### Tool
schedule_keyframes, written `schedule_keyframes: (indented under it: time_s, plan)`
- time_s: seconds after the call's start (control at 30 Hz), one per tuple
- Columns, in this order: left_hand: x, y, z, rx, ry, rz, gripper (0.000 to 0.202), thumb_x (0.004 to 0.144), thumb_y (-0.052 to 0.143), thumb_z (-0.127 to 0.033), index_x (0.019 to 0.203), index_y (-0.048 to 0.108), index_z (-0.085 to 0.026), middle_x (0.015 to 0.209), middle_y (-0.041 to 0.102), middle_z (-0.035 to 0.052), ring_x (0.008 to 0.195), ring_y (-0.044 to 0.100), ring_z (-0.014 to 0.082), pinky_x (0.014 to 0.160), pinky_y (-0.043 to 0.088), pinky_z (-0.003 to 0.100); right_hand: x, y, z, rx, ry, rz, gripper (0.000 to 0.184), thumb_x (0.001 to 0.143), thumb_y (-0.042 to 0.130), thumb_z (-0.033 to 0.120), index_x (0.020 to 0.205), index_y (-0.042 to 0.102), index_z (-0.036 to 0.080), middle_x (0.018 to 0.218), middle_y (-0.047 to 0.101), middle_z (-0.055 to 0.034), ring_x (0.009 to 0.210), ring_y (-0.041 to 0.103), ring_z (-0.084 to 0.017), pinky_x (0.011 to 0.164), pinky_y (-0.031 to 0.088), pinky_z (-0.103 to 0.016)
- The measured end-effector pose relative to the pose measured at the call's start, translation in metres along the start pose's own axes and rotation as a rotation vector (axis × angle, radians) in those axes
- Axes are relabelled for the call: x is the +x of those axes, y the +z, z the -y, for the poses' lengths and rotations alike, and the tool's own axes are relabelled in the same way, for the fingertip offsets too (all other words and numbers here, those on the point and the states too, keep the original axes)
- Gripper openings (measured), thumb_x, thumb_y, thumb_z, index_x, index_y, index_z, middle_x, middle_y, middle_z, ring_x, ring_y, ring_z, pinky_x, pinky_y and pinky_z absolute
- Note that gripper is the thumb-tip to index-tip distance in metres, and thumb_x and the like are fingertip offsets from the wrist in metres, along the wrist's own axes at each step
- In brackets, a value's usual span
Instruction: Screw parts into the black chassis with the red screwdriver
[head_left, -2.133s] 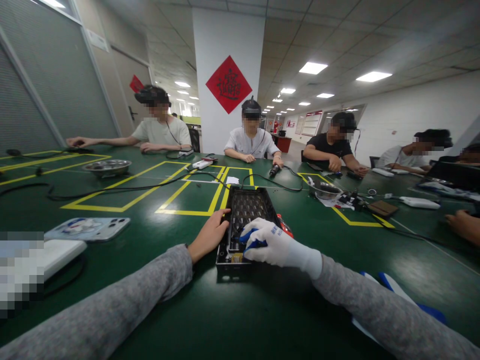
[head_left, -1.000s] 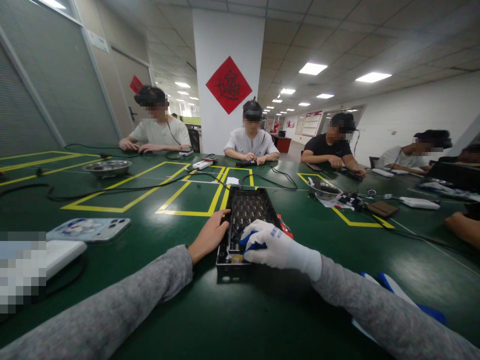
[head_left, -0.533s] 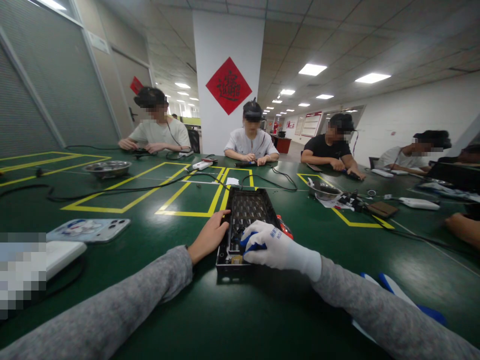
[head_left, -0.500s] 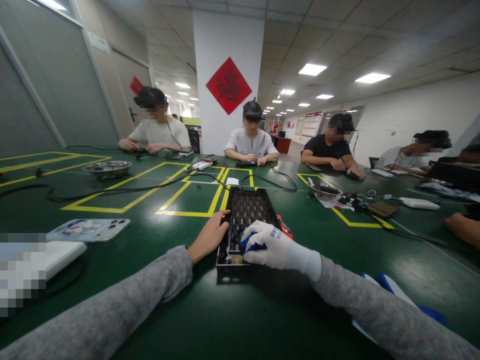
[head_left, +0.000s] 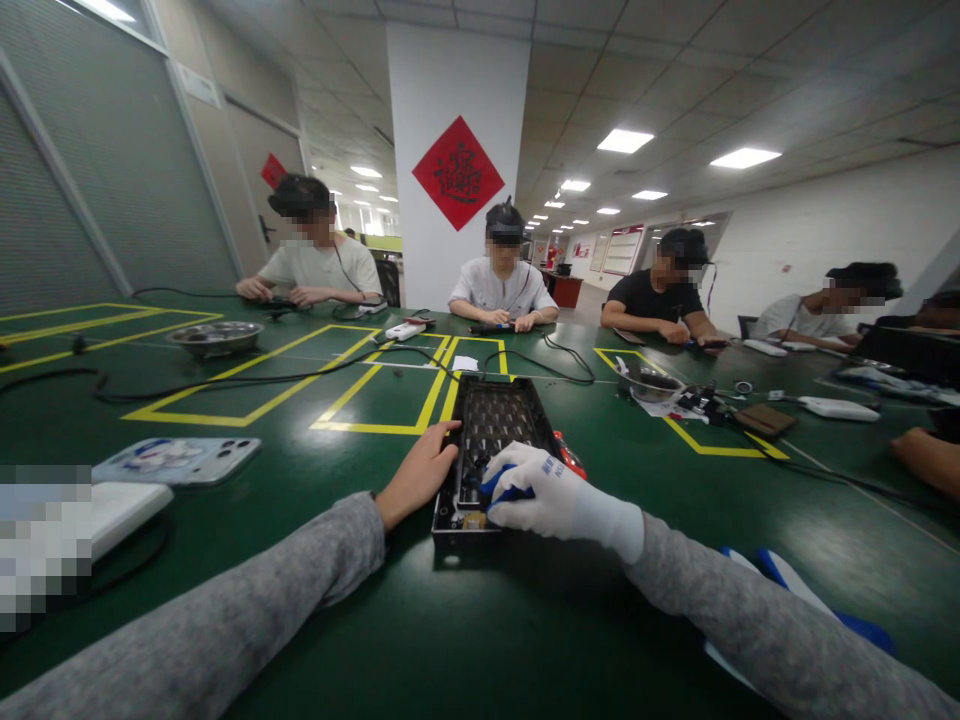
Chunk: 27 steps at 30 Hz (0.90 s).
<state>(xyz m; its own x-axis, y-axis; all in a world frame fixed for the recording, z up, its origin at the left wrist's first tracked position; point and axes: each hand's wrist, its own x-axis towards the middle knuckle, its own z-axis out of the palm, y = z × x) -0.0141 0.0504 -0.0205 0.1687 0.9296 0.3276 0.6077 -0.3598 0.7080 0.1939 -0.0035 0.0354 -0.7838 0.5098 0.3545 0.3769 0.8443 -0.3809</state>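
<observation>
A shallow black rectangular case [head_left: 504, 405] lies lengthwise before me on the green table, open side up, with rows of dark raised shapes inside. A small yellowish part [head_left: 473, 520] shows at its near end. My left hand [head_left: 421, 472], bare, grips the case's left side wall. In a white work glove with blue-coated fingers, my right hand [head_left: 529, 487] reaches into the near half of the case. Its fingers are curled together and pointing down; whatever they pinch is hidden. Partly behind the case's right wall is a red object [head_left: 570, 455].
To the left lie a phone in a patterned case [head_left: 176, 461] and a white device. Another glove [head_left: 817, 590] rests under my right forearm. Metal bowls [head_left: 216, 338], cables and small parts are spread across the table. Several people sit working along the far side.
My hands and the case hold almost the same position. On the far right side, the co-worker in black has shifted their hands slightly.
</observation>
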Motion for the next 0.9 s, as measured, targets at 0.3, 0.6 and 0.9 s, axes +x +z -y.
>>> schedule_keyframes:
  time_s: [0.3, 0.6, 0.9]
  plan:
    - [-0.0001, 0.0008, 0.0012, -0.001, 0.007, -0.011, 0.046, 0.076, 0.036, -0.021, 0.120, 0.048, -0.012, 0.127, 0.049, 0.0101, 0.120, 0.042, 0.0211, 0.105, 0.029, 0.037, -0.0009, -0.0002, 0.0002, -0.016, 0.010, -0.013, 0.012, 0.075, 0.062, 0.028, 0.078, 0.068, 0.019, 0.094, 0.062, -0.0038, 0.091, 0.054, -0.015, 0.085, 0.042, -0.030]
    - [-0.0001, 0.0000, 0.0007, 0.009, 0.001, -0.004, 0.047, 0.076, 0.036, -0.020, 0.121, 0.047, -0.013, 0.127, 0.049, 0.0092, 0.121, 0.042, 0.0205, 0.105, 0.029, 0.036, 0.0001, 0.0016, -0.0007, 0.002, 0.023, -0.024, 0.012, 0.075, 0.063, 0.029, 0.077, 0.068, 0.019, 0.092, 0.063, -0.0035, 0.087, 0.055, -0.014, 0.082, 0.043, -0.029]
    - [-0.0005, -0.0002, 0.0001, 0.013, -0.002, -0.003, 0.046, 0.077, 0.035, -0.021, 0.121, 0.048, -0.014, 0.128, 0.049, 0.0092, 0.120, 0.042, 0.0208, 0.105, 0.029, 0.036, -0.0008, 0.0015, -0.0011, -0.003, 0.014, 0.005, 0.014, 0.076, 0.061, 0.031, 0.079, 0.068, 0.019, 0.092, 0.063, -0.0032, 0.087, 0.055, -0.013, 0.082, 0.043, -0.028]
